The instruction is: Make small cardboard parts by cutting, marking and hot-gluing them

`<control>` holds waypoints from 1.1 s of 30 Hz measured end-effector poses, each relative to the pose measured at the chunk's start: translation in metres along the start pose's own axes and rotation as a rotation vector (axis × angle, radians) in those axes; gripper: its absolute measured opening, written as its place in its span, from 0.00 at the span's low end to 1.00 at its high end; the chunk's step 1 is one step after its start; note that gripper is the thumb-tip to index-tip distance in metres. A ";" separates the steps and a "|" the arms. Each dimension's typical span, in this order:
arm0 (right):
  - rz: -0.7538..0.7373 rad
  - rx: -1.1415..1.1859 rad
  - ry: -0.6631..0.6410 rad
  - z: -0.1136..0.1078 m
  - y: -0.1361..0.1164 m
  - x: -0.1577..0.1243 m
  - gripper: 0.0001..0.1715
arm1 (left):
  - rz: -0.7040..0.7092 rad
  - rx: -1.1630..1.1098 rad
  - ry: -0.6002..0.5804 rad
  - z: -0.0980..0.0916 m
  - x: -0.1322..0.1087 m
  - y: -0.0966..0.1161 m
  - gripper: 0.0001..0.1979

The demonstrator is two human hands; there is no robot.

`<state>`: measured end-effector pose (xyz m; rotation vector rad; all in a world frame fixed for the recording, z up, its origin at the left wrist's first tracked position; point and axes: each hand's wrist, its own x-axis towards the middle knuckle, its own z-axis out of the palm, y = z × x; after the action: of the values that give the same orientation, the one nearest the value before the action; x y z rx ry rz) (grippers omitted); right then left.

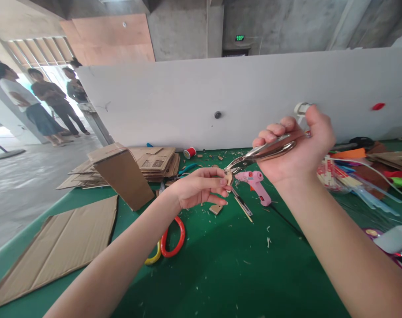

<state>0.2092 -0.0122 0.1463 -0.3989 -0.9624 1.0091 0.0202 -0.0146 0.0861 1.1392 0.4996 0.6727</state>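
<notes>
My right hand (298, 143) is closed around the handles of a shiny metal hole punch (262, 154), whose jaws point left and down. My left hand (201, 187) pinches a small tan cardboard piece (229, 178) and holds it at the punch's jaws, above the green table (220, 265). Another small cardboard piece (216, 209) lies on the table just below my left hand.
A pink glue gun (256, 185), a utility knife (242, 204), red and yellow scissor handles (169, 240), a red thread spool (189, 153), flat cardboard sheets (55, 247) and a cardboard stack (154, 163) lie around. Colourful materials (356, 174) crowd the right. A white partition (247, 97) backs the table. Three people (45, 104) stand far left.
</notes>
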 end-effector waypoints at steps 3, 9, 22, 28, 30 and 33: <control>0.009 -0.005 -0.003 0.002 -0.002 -0.001 0.24 | -0.014 0.010 0.014 0.002 0.000 0.001 0.05; 0.021 0.012 -0.002 -0.002 -0.008 0.002 0.23 | -0.043 -0.005 -0.024 0.003 0.000 0.002 0.04; -0.096 -0.331 -0.024 -0.003 0.018 0.006 0.28 | 0.024 0.269 0.134 -0.002 -0.006 0.014 0.09; -0.198 -0.891 -0.448 -0.012 0.076 -0.027 0.25 | 0.149 0.389 0.250 0.000 -0.016 0.030 0.12; -0.295 -1.090 -0.707 -0.019 0.092 -0.039 0.21 | 0.194 0.474 0.300 0.001 -0.020 0.036 0.12; -0.490 -1.330 -1.027 -0.028 0.115 -0.051 0.21 | 0.260 0.606 0.403 0.002 -0.024 0.042 0.10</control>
<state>0.1620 0.0064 0.0272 -0.6744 -2.4947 -0.1071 -0.0048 -0.0223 0.1265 1.6644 0.9498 1.0258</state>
